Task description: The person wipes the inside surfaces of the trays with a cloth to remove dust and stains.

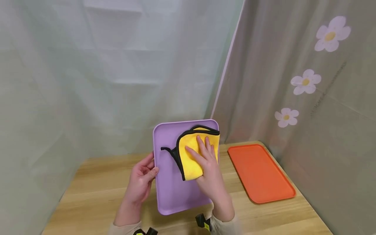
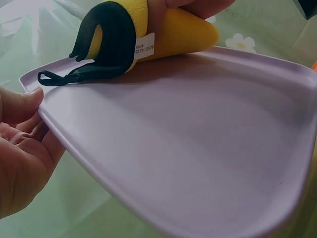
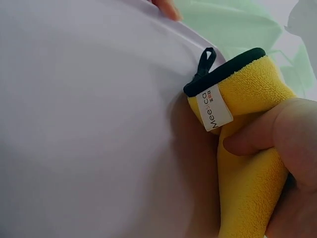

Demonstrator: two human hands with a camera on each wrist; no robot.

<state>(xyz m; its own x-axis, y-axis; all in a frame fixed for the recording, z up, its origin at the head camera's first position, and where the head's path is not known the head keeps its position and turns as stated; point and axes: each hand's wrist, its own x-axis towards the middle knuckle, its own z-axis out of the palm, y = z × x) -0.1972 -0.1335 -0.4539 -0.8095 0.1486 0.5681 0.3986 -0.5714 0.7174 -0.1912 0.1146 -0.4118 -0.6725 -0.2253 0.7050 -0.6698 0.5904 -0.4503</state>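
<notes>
Your left grip (image 1: 142,181) pinches the purple rectangular plastic tray (image 1: 177,197) by one edge; overpressing with your right grip (image 1: 210,167), clasping folded yellow cloth (image 1: 189,169), could tip it.

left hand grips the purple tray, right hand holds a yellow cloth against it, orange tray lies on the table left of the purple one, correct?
Only the side is wrong: the head view shows the orange tray lying on the table to the right of the purple tray, not left.
</notes>
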